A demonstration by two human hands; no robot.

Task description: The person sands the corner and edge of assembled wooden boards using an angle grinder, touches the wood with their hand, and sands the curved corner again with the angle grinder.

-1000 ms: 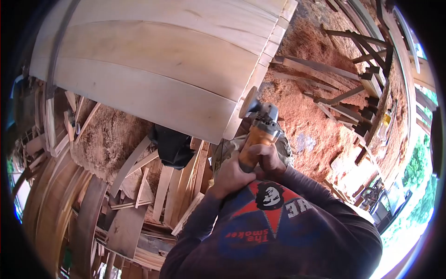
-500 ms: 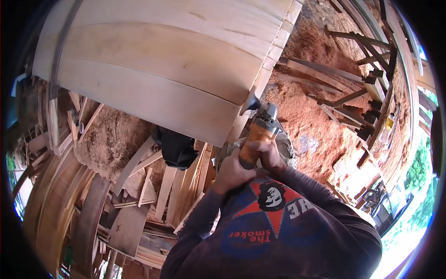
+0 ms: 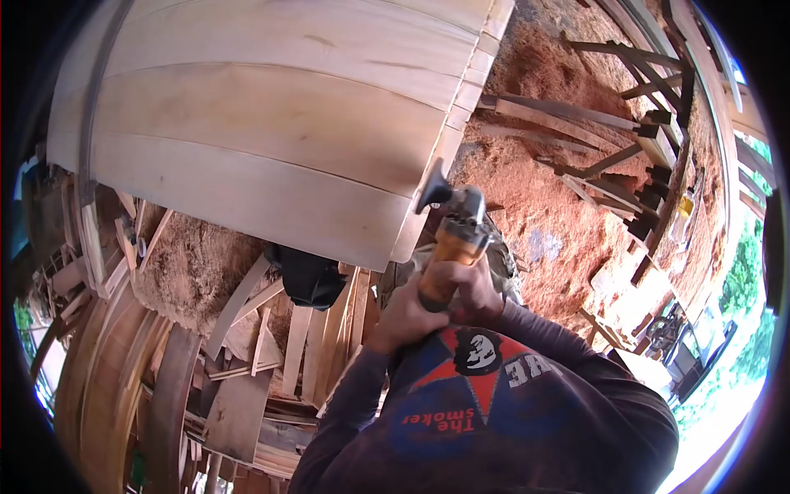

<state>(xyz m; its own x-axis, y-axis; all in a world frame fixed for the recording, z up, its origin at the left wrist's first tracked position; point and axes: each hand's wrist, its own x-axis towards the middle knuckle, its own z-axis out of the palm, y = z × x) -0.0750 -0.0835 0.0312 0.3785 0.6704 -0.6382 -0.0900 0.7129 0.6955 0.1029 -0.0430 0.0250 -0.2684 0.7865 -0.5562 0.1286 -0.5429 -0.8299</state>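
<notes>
Both my hands are closed around an angle grinder [image 3: 457,245] with an orange body and a metal head. My left hand [image 3: 405,314] wraps the rear of its body, and my right hand [image 3: 476,290] grips it from the other side, nearer the head. The dark round disc [image 3: 434,189] at the tool's front is tilted and lies over the right edge of a large panel of pale wooden planks [image 3: 271,177], near its lower corner. Whether the disc touches the wood I cannot tell.
Sawdust [image 3: 531,222] covers the ground to the right, with loose boards [image 3: 568,123] on it. A black cloth-like thing [image 3: 311,280] sits under the panel's lower edge. Curved planks [image 3: 107,370] and offcuts are piled at lower left. A dark strip [image 3: 97,99] crosses the panel's left end.
The grinder has come slightly down and left in the view, and its disc now shows more plainly. The panel has shifted left in the picture. Both hands keep their grip.
</notes>
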